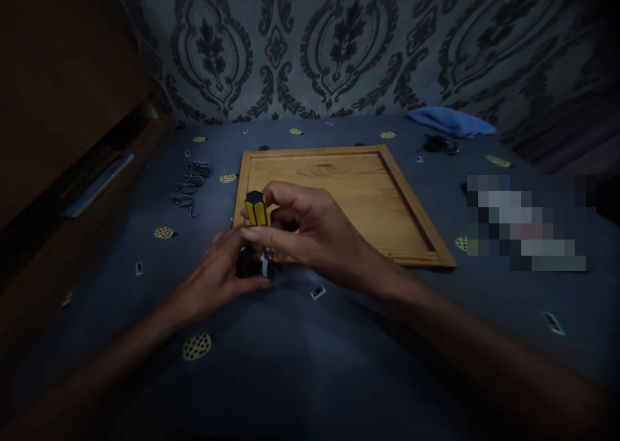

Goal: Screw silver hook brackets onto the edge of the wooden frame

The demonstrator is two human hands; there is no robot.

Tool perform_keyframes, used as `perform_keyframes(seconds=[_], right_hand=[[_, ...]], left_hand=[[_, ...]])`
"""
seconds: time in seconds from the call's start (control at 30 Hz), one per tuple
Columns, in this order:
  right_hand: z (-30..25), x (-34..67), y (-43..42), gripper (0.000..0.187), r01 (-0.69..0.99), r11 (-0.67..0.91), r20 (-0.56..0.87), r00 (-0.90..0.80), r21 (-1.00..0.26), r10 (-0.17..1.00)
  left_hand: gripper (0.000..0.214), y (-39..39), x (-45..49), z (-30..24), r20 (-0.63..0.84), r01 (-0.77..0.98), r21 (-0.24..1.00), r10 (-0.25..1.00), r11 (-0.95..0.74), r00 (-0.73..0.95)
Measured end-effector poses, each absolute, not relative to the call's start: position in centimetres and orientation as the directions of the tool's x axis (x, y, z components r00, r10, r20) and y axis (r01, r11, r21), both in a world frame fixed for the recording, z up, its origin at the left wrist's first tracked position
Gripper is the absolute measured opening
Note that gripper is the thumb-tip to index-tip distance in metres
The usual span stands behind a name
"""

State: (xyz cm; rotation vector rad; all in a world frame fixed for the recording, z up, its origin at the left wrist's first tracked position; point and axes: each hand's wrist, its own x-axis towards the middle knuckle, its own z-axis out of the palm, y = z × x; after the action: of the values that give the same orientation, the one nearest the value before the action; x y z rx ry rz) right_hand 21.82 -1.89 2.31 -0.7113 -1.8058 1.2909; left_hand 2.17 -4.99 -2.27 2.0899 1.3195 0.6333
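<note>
My right hand [310, 231] grips a screwdriver with a yellow and black handle [256, 208], held upright with its metal shaft pointing down at the near left corner of a wooden panel [358, 195]. Below it, my left hand [217, 276] is closed around a small dark part [248, 263] at the screwdriver's tip, pressed against the panel's corner. The panel is a light wood frame with a raised rim, lying flat on a blue patterned cloth.
Several metal hooks or rings [191, 183] lie on the cloth to the left of the panel. A folded blue cloth [450, 121] and a dark small object [440, 145] sit at the back right. Wooden furniture [58, 137] stands along the left. A patterned wall rises behind.
</note>
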Motion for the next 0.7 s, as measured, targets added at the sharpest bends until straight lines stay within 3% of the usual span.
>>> perform_keyframes(seconds=[0.17, 0.37, 0.6, 0.7], right_hand=[[2.8, 22.1, -1.8, 0.031, -0.091, 0.19, 0.207, -0.585, -0.978, 0.784], [2.9, 23.0, -1.0, 0.018, -0.062, 0.252, 0.225, -0.69, -0.966, 0.688], [2.4, 22.1, -1.4, 0.027, -0.095, 0.231, 0.243, -0.569, -0.968, 0.785], [2.6, 22.3, -1.4, 0.029, -0.099, 0.224, 0.239, -0.587, -0.97, 0.774]], left_hand=[[0.04, -4.9, 2.2, -2.3, 0.085, 0.642, 0.681, 0.909, -0.352, 0.408], [0.057, -4.9, 2.2, -2.2, 0.09, 0.644, 0.674, 0.906, -0.361, 0.414], [0.039, -4.9, 2.2, -2.4, 0.102, 0.636, 0.684, 0.909, -0.358, 0.403], [0.041, -4.9, 2.3, -2.4, 0.101, 0.632, 0.688, 0.91, -0.356, 0.403]])
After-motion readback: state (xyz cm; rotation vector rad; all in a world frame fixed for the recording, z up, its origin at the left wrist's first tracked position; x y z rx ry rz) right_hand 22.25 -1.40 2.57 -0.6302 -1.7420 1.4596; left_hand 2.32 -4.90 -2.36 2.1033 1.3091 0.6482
